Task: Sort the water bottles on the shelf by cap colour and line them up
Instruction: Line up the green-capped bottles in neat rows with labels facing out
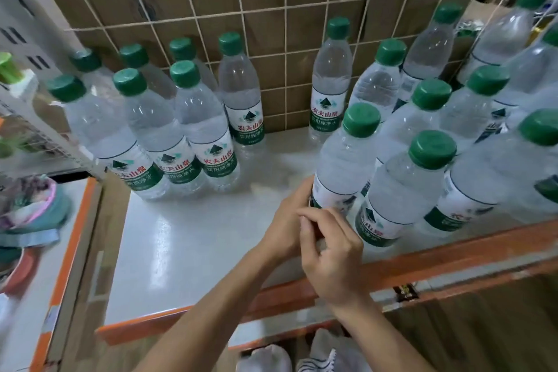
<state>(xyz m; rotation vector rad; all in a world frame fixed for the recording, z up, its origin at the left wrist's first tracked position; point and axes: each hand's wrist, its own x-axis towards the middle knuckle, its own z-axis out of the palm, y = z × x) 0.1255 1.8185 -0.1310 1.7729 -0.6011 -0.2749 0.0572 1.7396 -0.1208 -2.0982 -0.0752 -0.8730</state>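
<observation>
Head view, both hands [287, 220] [335, 254], seemingly gripping bottle [344, 160]

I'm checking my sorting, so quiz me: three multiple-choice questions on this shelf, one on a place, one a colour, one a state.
1. Where is the bottle that the left hand and right hand grip? A. left cluster B. left side of the right cluster C. against the back grid
2. The caps on the shelf are: A. red B. white C. green
3. That bottle is: A. standing, capped B. lying down C. uncapped
Answers: B, it adjoins the right-hand bottles; C, every visible cap is green; A, it stands with cap on.
</observation>
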